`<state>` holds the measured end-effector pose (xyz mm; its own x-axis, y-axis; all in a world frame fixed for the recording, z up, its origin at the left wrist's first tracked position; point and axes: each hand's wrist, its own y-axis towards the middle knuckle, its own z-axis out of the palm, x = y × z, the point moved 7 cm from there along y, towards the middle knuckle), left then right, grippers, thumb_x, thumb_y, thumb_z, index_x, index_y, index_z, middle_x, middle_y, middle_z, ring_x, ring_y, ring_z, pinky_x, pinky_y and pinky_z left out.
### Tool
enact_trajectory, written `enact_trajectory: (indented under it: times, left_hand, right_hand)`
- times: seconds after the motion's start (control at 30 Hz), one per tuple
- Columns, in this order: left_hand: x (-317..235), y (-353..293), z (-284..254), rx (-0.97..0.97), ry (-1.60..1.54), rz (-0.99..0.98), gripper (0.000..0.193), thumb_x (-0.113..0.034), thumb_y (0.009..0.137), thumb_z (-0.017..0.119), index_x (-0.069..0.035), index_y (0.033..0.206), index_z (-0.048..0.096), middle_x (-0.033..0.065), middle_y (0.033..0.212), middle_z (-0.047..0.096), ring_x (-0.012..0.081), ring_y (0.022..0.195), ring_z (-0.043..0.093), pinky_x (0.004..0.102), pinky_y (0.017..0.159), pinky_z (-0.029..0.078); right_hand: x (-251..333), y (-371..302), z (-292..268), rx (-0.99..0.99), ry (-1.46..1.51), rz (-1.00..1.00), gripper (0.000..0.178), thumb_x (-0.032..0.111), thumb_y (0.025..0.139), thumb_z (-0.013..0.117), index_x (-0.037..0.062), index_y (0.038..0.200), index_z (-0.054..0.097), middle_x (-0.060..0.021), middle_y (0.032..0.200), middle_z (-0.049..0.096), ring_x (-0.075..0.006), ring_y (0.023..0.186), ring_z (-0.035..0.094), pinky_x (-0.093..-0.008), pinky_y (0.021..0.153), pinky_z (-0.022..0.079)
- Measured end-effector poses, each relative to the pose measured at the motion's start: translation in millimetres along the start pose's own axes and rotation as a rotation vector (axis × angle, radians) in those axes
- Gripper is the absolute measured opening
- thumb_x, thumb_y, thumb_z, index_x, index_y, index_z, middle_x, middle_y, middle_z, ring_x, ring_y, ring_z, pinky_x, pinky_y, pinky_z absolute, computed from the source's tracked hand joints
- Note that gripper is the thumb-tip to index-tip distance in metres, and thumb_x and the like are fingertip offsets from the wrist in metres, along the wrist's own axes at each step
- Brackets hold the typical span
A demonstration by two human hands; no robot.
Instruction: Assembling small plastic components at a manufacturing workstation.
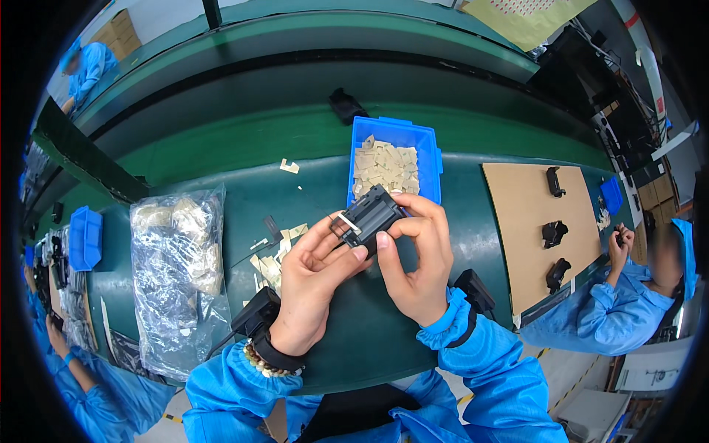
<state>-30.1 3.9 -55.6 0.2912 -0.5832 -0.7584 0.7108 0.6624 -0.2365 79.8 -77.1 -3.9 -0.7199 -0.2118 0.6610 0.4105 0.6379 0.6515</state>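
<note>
Over the middle of the green table, both hands hold a black plastic housing (pixel 375 213) with ridges and recesses, slightly tilted. My left hand (pixel 306 284) is closed on its left end, thumb at the near edge, fingers partly hidden behind it. A small pale strip (pixel 345 223) shows at that end. My right hand (pixel 422 258) pinches the right end between thumb and fingers. Just beyond stands a blue bin (pixel 433 173) filled with small beige flat pieces (pixel 385 164). More loose beige pieces (pixel 270 270) lie beside my left hand, along with a thin dark part (pixel 272 227).
A clear plastic bag (pixel 173 295) of wrapped items lies at left, near another blue bin (pixel 86 238). At right, a cardboard sheet (pixel 517 221) bears several black parts (pixel 554 234). A black object (pixel 346 105) sits behind the bin. Co-workers in blue (pixel 620 295) sit either side.
</note>
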Motion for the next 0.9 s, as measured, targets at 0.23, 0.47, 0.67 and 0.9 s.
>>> enact_trajectory:
  times: [0.23, 0.47, 0.67, 0.9]
  left_hand:
    - [0.1, 0.1, 2.6, 0.009, -0.003, 0.005, 0.051, 0.006, 0.088, 0.063, 0.006, 0.135, 0.044, 0.0128, 0.129, 0.056, 0.02, 0.111, 0.062, 0.0322, 0.093, 0.055]
    - [0.6, -0.3, 2.6, 0.009, 0.001, 0.006, 0.051, 0.006, 0.088, 0.062, 0.006, 0.135, 0.044, 0.013, 0.129, 0.056, 0.02, 0.111, 0.062, 0.0327, 0.094, 0.055]
    - [0.9, -0.3, 2.3, 0.0, 0.007, 0.005, 0.051, 0.005, 0.088, 0.063, 0.006, 0.135, 0.044, 0.0129, 0.13, 0.056, 0.0198, 0.112, 0.062, 0.0332, 0.096, 0.054]
    - [3.9, 0.7, 0.3, -0.02, 0.025, -0.004, 0.049, 0.004, 0.088, 0.063, 0.005, 0.134, 0.046, 0.0106, 0.128, 0.057, 0.018, 0.11, 0.062, 0.0319, 0.094, 0.054]
  right_hand:
    - [1.4, 0.0, -1.1, 0.002, -0.049, -0.035, 0.011, 0.0, 0.085, 0.065, 0.0011, 0.093, 0.057, -0.0202, 0.12, 0.054, -0.0338, 0.105, 0.059, -0.0399, 0.089, 0.049]
    - [2.9, -0.4, -0.7, 0.001, -0.06, -0.04, 0.011, 0.0, 0.085, 0.065, 0.0009, 0.093, 0.057, -0.0206, 0.12, 0.054, -0.0335, 0.104, 0.059, -0.0391, 0.088, 0.049]
    - [-7.3, -4.4, 2.7, -0.015, 0.045, 0.037, 0.013, -0.001, 0.085, 0.065, 0.0002, 0.092, 0.055, -0.0218, 0.12, 0.054, -0.0339, 0.104, 0.059, -0.0379, 0.086, 0.05]
    - [-15.4, -6.4, 5.7, -0.009, 0.129, 0.117, 0.014, 0.0, 0.085, 0.066, 0.0009, 0.092, 0.053, -0.0208, 0.121, 0.054, -0.0339, 0.108, 0.058, -0.038, 0.09, 0.048]
